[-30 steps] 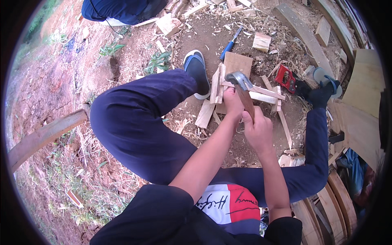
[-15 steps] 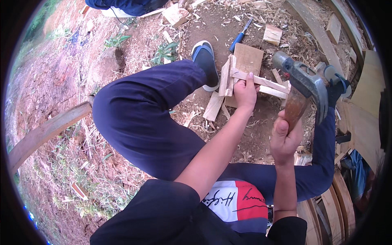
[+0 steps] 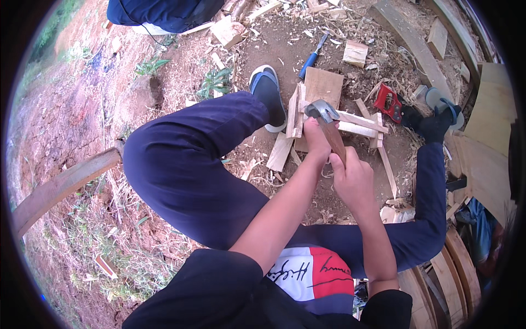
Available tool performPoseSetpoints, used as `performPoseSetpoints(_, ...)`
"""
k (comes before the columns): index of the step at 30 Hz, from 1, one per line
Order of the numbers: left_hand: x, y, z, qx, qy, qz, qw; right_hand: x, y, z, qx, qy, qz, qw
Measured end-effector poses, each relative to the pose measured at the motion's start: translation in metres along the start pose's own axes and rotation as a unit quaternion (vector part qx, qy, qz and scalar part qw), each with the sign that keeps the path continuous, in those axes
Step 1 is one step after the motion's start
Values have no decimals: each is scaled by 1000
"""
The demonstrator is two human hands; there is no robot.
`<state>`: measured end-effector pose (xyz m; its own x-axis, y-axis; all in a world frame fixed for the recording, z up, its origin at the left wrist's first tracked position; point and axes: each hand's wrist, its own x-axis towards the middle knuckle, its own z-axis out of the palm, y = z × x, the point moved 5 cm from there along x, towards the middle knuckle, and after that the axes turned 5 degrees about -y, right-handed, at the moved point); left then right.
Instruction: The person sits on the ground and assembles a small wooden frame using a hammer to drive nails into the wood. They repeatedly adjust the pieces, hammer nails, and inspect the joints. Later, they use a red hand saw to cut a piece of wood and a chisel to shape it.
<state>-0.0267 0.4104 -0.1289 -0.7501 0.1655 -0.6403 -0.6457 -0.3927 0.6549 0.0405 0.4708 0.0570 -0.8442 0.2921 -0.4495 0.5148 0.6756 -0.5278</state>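
My right hand (image 3: 353, 178) is wrapped round the wooden handle of a claw hammer (image 3: 333, 138). Its metal head lies over the left end of a thin wooden strip (image 3: 359, 121). Below the head, my left hand (image 3: 315, 136) grips the strip near that end, its fingertips partly hidden by the hammer. The strip spans a small wooden frame, from an upright end piece (image 3: 295, 112) on the left to a second end piece (image 3: 377, 131) on the right. Behind the frame a flat wooden block (image 3: 324, 83) rests on the ground.
A blue-handled chisel (image 3: 313, 56) lies beyond the block. Near my right foot is a red saw handle (image 3: 388, 103). Wood chips and offcuts (image 3: 355, 53) litter the soil. Long boards (image 3: 411, 41) lie at the far right, and a curved timber (image 3: 66, 186) is at the left.
The hammer has swung down and left, from raised at the right onto the strip's left end. My left hand stays at the strip. The red saw handle has come into sight.
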Motion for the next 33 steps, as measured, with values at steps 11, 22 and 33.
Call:
performPoseSetpoints(11,-5,-9,2,73,10,-39,997,14,-1,13,39,11,0,999)
performPoseSetpoints(22,-15,4,6,80,-3,-60,995,15,-7,4,69,73,-10,995)
performPoseSetpoints(33,-17,17,7,97,-3,-10,995,10,-13,-4,41,33,30,998)
